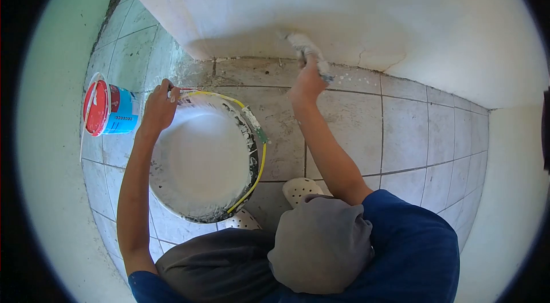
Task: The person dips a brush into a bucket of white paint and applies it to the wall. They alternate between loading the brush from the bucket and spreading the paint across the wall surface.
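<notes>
A large round bucket [256, 157] of white paint [203, 159] stands on the floor, its dark rim smeared with paint. Its yellow handle [264, 159] rests along the right side of the rim. At the bucket's far left edge, my left hand [159, 107] is closed on the rim, with a small red piece beside the fingertips. My right hand [308, 85] grips a paintbrush [306, 49] thickly coated in white, held against or close to the foot of the wall [355, 10]; actual contact cannot be made out.
A smaller blue paint pail [121, 111] with a red lid [96, 108] stands left of the bucket. Grey floor tiles [346, 125] carry white drips near the wall. My white clogs [301, 188] are close to the bucket. A pale green wall [54, 131] rises at left.
</notes>
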Demonstrator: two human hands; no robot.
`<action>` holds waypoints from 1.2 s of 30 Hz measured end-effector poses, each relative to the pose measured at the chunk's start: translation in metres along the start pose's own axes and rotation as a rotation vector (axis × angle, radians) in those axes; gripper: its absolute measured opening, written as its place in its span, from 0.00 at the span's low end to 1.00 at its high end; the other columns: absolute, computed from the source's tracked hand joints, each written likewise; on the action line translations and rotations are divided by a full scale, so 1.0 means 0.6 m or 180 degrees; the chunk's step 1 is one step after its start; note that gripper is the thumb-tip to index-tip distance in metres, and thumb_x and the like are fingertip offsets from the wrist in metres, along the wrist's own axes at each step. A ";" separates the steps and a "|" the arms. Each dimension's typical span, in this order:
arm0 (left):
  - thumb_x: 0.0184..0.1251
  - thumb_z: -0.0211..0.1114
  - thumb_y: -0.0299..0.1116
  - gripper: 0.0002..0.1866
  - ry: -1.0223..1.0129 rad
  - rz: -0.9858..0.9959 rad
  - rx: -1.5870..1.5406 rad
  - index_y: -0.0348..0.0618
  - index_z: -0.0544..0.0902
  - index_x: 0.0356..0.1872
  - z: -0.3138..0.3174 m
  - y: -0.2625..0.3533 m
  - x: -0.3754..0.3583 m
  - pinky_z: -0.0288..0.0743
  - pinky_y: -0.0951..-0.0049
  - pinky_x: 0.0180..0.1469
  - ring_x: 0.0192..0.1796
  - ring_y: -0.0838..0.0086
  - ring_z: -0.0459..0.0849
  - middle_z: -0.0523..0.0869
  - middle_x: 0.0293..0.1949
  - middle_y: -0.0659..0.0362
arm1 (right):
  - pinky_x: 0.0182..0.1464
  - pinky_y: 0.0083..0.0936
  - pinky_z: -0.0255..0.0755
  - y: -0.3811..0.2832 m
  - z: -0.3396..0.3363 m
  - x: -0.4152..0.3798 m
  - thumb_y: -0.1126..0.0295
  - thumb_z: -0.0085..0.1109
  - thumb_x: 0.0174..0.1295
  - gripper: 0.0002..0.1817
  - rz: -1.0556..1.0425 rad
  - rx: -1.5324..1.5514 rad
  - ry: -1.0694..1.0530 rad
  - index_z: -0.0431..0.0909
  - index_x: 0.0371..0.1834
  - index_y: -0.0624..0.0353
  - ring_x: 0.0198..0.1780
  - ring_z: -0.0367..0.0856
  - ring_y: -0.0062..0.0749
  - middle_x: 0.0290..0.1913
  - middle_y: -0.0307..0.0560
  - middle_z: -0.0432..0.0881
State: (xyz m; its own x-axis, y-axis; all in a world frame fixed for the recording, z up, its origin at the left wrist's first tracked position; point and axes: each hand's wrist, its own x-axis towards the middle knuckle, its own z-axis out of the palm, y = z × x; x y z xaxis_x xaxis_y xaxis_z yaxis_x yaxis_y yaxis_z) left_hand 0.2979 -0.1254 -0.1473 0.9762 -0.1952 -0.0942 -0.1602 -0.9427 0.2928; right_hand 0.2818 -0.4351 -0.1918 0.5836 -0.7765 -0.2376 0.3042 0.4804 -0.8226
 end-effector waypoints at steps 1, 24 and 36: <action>0.65 0.46 0.40 0.15 -0.0008 0.0021 -0.0058 0.36 0.70 0.38 -0.002 0.002 0.000 0.67 0.52 0.45 0.40 0.46 0.75 0.77 0.36 0.40 | 0.38 0.18 0.71 -0.031 0.005 -0.015 0.74 0.56 0.57 0.08 -0.0065 0.0136 -0.0068 0.76 0.37 0.67 0.38 0.78 0.24 0.39 0.44 0.79; 0.65 0.44 0.41 0.17 0.0020 -0.0116 -0.0157 0.34 0.70 0.36 -0.003 0.008 0.004 0.67 0.52 0.44 0.39 0.45 0.77 0.78 0.34 0.39 | 0.33 0.22 0.70 0.102 -0.076 -0.013 0.72 0.59 0.56 0.10 -0.0145 -0.1004 -0.0140 0.77 0.33 0.70 0.33 0.78 0.27 0.33 0.45 0.80; 0.64 0.46 0.40 0.16 0.0050 -0.0132 -0.0104 0.34 0.71 0.36 0.000 0.006 0.002 0.68 0.53 0.44 0.38 0.46 0.77 0.79 0.34 0.40 | 0.37 0.18 0.70 0.051 -0.020 -0.051 0.75 0.56 0.57 0.07 -0.0212 -0.0317 -0.0276 0.77 0.34 0.69 0.33 0.77 0.24 0.35 0.41 0.80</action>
State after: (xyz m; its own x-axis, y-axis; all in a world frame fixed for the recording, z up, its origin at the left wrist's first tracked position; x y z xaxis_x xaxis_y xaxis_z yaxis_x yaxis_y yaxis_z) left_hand 0.2982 -0.1288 -0.1465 0.9841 -0.1517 -0.0921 -0.1151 -0.9405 0.3198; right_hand 0.2643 -0.4018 -0.2158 0.6289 -0.7650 -0.1389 0.2706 0.3828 -0.8833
